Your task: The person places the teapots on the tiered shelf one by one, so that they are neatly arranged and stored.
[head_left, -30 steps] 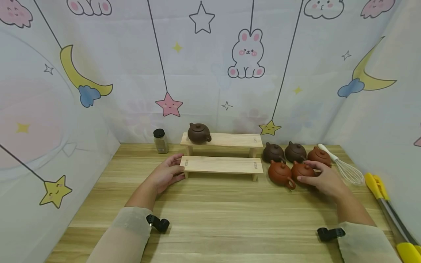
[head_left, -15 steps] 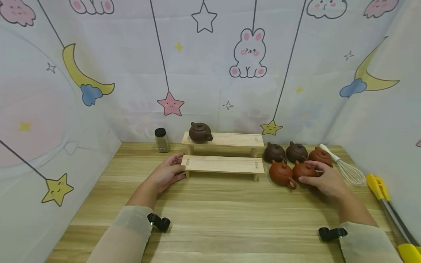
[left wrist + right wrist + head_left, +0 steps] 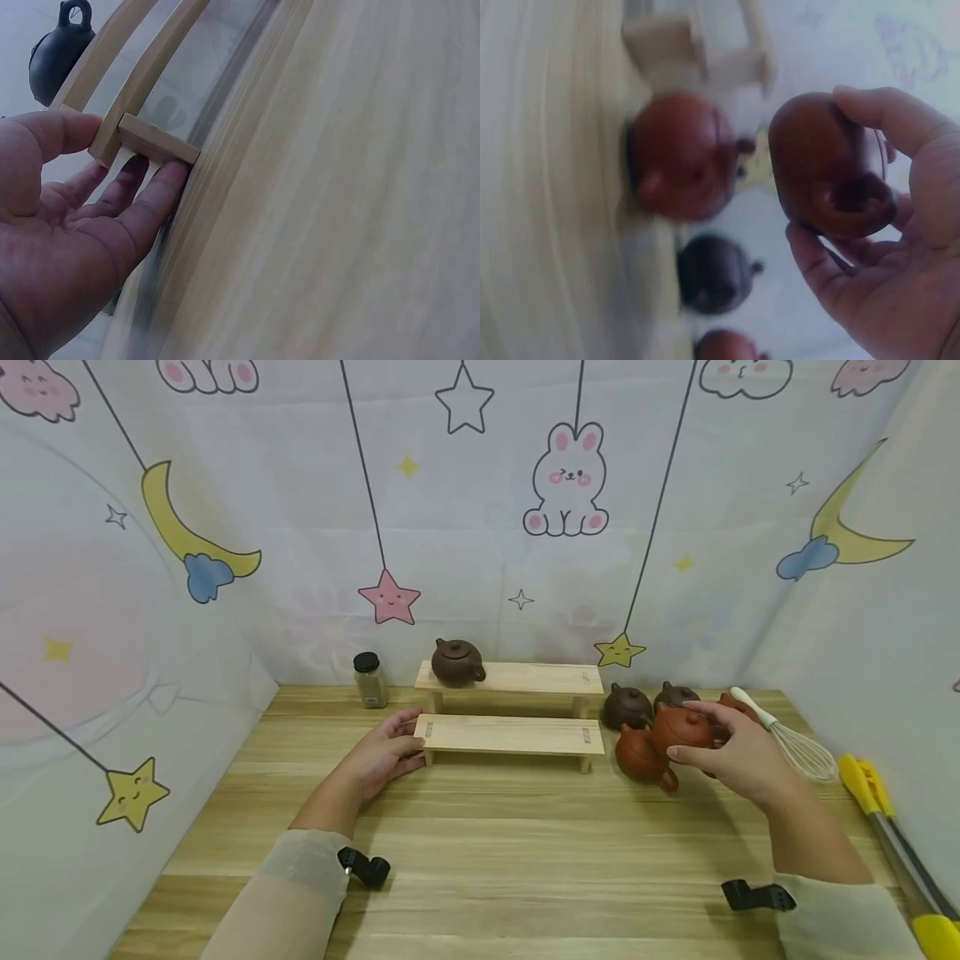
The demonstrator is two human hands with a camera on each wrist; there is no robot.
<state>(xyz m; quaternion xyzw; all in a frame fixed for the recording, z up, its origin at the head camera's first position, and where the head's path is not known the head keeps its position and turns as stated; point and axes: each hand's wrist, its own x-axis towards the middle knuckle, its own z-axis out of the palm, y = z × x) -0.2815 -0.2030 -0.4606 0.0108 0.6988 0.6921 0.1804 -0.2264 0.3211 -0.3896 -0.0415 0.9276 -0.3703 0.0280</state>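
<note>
My right hand (image 3: 738,752) holds a reddish-brown clay teapot (image 3: 681,728) by its body, lifted off the table. In the right wrist view, the thumb and fingers lie on opposite sides of this teapot (image 3: 810,161). Just left of it, another reddish teapot (image 3: 639,755) stands on the table. My left hand (image 3: 386,756) grips the left end of the front wooden shelf (image 3: 510,734). Its thumb is on the board (image 3: 109,139) and its fingers at the leg (image 3: 157,139) in the left wrist view. A dark brown teapot (image 3: 456,662) sits on the left of the rear shelf (image 3: 532,677).
Two dark teapots, one nearer the shelves (image 3: 626,707) and one partly covered (image 3: 675,695), stand behind the held one. A whisk (image 3: 787,739) lies at the right, with yellow-handled tongs (image 3: 885,827) nearby. A black-capped jar (image 3: 370,681) stands left of the shelves.
My right hand has raised the reddish teapot off the table, up and slightly to the left. It now overlaps the teapots behind. My left hand stays at the shelf end.
</note>
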